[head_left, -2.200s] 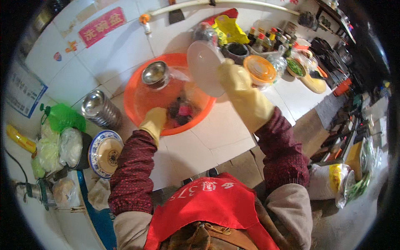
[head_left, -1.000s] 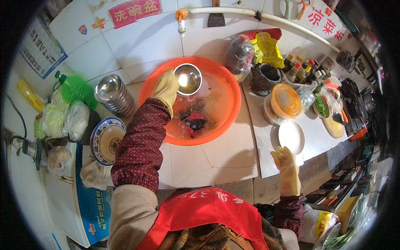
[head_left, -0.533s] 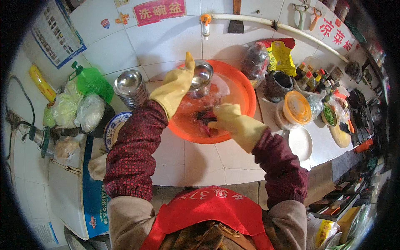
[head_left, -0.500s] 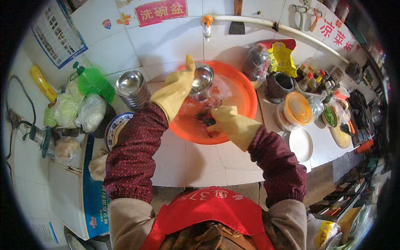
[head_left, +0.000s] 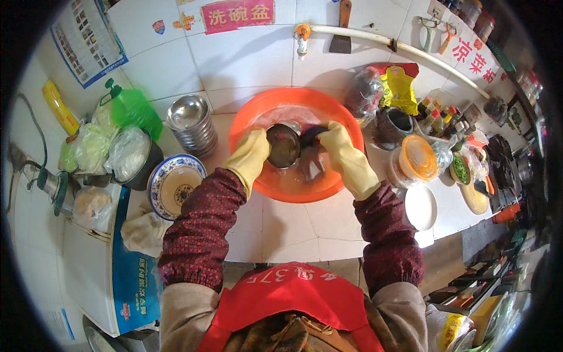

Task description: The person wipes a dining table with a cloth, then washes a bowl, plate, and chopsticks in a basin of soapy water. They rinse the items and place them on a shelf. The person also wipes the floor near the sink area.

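The person's left hand (head_left: pixel 248 157), in a yellow rubber glove, has its grip closed on the left rim of a metal bowl (head_left: pixel 284 146). The bowl is tilted, its dark hollow showing, within the round orange basin (head_left: pixel 302 198). The right hand (head_left: pixel 349 158), gloved alike, reaches in over the basin's right side, its grip pinching a dark cloth (head_left: pixel 314 165); the fingertips are partly hidden. The cloth hangs in the cloudy water (head_left: pixel 278 176) just right of the bowl. The basin stands on a pale tiled surface (head_left: pixel 287 234), near the wall.

Left of the basin stands a stack of metal bowls (head_left: pixel 193 126), with a blue-rimmed dish (head_left: pixel 176 186) nearer the person. To the right are a dark pot (head_left: pixel 396 126), a tub with an orange lid (head_left: pixel 418 157) and, nearer the person, a white plate (head_left: pixel 421 207). Sauce bottles (head_left: pixel 437 118) crowd together beyond the tub.
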`<state>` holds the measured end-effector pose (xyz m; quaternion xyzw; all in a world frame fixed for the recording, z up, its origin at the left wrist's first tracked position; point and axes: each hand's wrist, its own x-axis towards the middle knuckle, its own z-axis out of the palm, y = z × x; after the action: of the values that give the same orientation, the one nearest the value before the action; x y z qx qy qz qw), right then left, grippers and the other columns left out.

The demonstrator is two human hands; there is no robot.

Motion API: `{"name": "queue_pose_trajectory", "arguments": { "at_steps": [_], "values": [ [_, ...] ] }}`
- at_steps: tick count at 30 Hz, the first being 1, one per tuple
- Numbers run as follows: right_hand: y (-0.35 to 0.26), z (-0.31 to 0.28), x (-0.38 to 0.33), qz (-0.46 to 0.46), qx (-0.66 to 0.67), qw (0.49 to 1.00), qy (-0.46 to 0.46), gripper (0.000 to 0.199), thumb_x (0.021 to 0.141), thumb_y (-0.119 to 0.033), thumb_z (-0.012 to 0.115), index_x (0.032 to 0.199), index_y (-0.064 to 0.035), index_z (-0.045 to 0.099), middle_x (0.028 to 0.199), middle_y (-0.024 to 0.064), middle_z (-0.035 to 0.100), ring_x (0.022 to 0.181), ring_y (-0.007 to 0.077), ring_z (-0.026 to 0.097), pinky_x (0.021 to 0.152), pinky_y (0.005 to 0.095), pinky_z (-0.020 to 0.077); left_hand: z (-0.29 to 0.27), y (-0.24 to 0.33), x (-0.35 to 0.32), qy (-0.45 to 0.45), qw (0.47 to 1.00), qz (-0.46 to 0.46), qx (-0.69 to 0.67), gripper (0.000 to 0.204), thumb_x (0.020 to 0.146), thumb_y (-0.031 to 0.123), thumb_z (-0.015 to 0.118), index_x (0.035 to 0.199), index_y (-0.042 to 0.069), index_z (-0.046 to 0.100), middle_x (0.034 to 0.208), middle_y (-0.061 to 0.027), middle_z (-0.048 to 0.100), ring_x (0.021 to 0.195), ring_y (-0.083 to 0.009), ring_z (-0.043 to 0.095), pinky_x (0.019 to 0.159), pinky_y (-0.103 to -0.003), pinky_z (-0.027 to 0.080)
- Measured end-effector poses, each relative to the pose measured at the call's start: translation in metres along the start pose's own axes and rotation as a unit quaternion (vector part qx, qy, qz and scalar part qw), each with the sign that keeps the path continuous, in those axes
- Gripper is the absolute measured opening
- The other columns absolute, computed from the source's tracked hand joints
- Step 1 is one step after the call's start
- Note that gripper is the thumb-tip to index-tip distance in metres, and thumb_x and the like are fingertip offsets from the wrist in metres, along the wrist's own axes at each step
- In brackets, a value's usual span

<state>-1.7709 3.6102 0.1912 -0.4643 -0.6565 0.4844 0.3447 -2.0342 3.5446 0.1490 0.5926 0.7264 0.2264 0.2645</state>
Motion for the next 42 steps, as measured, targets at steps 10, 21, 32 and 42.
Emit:
{"name": "queue_pose_trajectory", "arguments": {
  "at_steps": [10, 21, 32, 42],
  "values": [
    [-0.021, 0.034, 0.022, 0.031, 0.040, 0.998, 0.022, 0.045, 0.095, 0.003, 0.061, 0.137, -0.0067, 0.073, 0.114, 0.0122, 0.080, 0.100, 0.0253, 0.076, 0.085, 0.0405, 0.0610, 0.001, 0.026, 0.025, -0.076, 0.985, -0.110, -0.109, 0.029, 0.103, 0.014, 0.057, 0.109, -0.007, 0.075, 0.087, -0.0249, 0.075, 0.076, -0.0361, 0.077, 0.062, -0.049, 0.058],
    [0.060, 0.110, 0.013, -0.115, -0.489, 0.835, -0.224, 0.056, 0.103, -0.045, 0.062, 0.150, -0.0159, 0.062, 0.153, 0.0184, 0.063, 0.132, 0.0418, 0.069, 0.107, 0.0486, 0.0575, -0.001, 0.001, 0.000, 0.002, 0.982, -0.006, -0.186, 0.024, 0.091, 0.010, 0.063, 0.092, -0.010, 0.076, 0.072, -0.0237, 0.072, 0.061, -0.0339, 0.074, 0.053, -0.047, 0.054],
    [0.105, 0.135, 0.039, -0.173, -0.175, 0.962, -0.115, 0.044, 0.091, -0.021, 0.080, 0.132, -0.0060, 0.073, 0.136, 0.0251, 0.072, 0.125, 0.0441, 0.069, 0.101, 0.0512, 0.0576, 0.053, -0.006, 0.000, 0.101, 0.868, -0.034, -0.484, 0.057, 0.108, 0.046, 0.065, 0.145, 0.002, 0.065, 0.130, -0.0167, 0.072, 0.119, -0.0247, 0.068, 0.104, -0.039, 0.052],
    [0.067, 0.090, 0.016, 0.111, -0.041, 0.962, -0.244, 0.058, 0.096, -0.013, 0.072, 0.154, -0.0150, 0.062, 0.148, 0.0072, 0.067, 0.134, 0.0258, 0.066, 0.106, 0.0391, 0.0563, 0.066, -0.013, 0.000, -0.039, 0.784, -0.019, -0.619, 0.069, 0.108, 0.058, 0.063, 0.156, 0.008, 0.060, 0.141, -0.0043, 0.071, 0.124, -0.0165, 0.065, 0.098, -0.033, 0.050]
  ]
}}
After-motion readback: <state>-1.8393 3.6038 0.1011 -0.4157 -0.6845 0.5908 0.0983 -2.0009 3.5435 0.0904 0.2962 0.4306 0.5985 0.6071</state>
